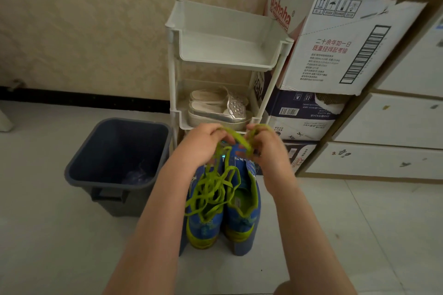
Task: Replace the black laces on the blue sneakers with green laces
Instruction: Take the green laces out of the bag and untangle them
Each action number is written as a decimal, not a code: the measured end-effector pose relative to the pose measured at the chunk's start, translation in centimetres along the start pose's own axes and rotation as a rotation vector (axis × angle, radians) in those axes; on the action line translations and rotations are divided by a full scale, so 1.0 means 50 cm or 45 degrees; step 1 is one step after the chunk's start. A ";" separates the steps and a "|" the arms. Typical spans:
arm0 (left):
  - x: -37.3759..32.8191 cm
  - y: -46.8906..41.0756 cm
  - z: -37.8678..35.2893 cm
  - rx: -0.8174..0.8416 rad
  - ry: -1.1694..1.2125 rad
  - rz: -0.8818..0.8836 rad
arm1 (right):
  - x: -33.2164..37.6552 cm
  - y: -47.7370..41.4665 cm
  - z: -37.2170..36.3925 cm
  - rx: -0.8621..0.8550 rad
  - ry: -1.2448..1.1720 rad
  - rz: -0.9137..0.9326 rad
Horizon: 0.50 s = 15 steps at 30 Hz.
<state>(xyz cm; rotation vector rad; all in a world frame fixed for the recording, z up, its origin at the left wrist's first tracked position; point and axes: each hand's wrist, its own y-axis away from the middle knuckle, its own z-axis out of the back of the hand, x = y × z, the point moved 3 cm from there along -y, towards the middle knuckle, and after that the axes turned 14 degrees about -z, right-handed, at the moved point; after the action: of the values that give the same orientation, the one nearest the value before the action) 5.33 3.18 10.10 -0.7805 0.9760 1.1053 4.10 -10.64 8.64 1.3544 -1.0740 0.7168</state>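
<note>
A tangle of green laces (215, 189) is held up over the blue sneakers (242, 220), which stand side by side on the pale floor tiles; no black lace can be made out on either shoe. A short stretch of lace is drawn taut between the hands: the fingers of the left hand (201, 146) are curled round one part, and those of the right hand (268, 151) are closed on a small bunch. The rest hangs in loose loops over the left-hand shoe. The step is judged to be the separating of the laces before threading. It is best done by one end being found and drawn out slowly, with loops shaken free rather than tugged, lest knots be tightened. A dark bin (79, 170) stands just to the left, and a white rack (227, 38) behind.
</note>
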 end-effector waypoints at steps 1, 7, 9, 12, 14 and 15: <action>-0.008 -0.002 0.002 -0.042 -0.053 -0.078 | -0.003 0.007 -0.011 0.006 0.227 0.030; -0.061 -0.002 0.006 -0.324 0.419 -0.359 | -0.036 0.017 -0.043 0.398 0.408 0.042; -0.068 0.001 0.010 -0.342 0.636 -0.389 | -0.034 0.013 -0.045 0.326 0.401 0.067; -0.057 0.001 0.018 -0.341 0.687 -0.375 | -0.021 0.008 -0.045 0.216 0.244 0.143; -0.035 0.000 0.029 -0.285 0.470 -0.281 | 0.000 0.004 -0.032 0.187 0.051 0.227; -0.025 0.003 0.030 -0.190 0.351 -0.200 | 0.011 0.006 -0.027 0.225 -0.074 0.260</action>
<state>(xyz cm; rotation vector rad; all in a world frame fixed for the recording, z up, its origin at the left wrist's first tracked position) 5.36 4.13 11.80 -1.1346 1.0489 0.9572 4.32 -9.36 9.41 1.4353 -1.2309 0.9457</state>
